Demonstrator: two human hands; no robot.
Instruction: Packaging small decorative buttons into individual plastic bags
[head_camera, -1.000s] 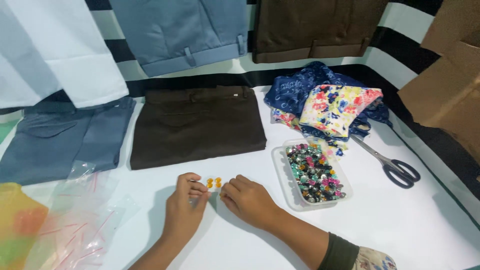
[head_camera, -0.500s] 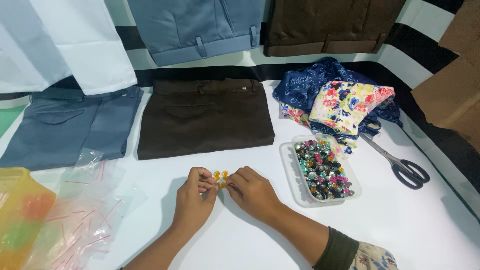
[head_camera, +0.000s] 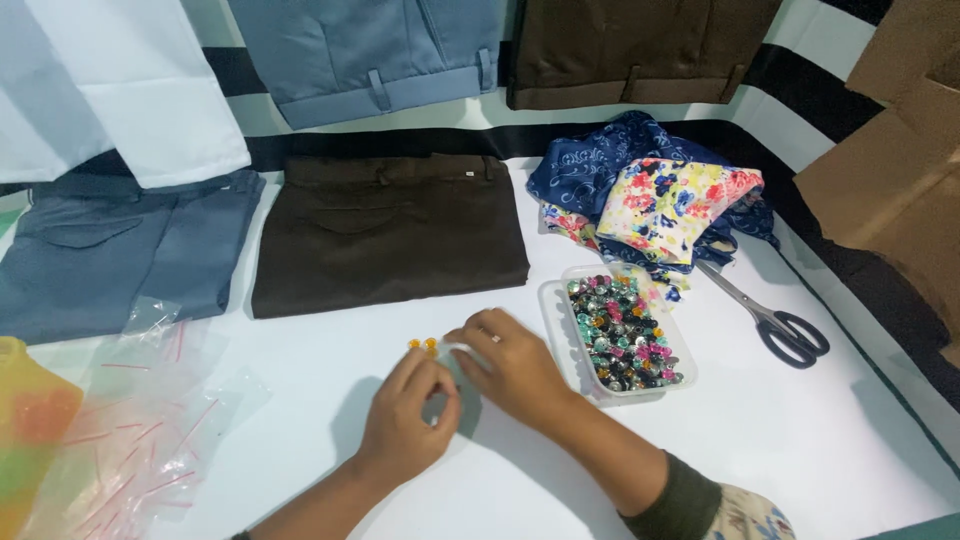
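On a white tabletop, the left hand (head_camera: 405, 425) and right hand (head_camera: 512, 365) meet with fingers curled over something too small to make out; whether either pinches it cannot be told. Two small orange beads (head_camera: 423, 345) lie just beyond the fingertips, set apart from the clear tray (head_camera: 553, 315) of many-coloured beads, which remains nearly full beside the right hand

I have one view only, from the camera worn on the head, so nothing is shared with a second angle. It looks steeply down and forward across the white table (head_camera: 800, 440), close enough that the forearms enter from the bottom edge. The far side, with hanging trousers (head_camera: 370, 50), fills the top of the frame.
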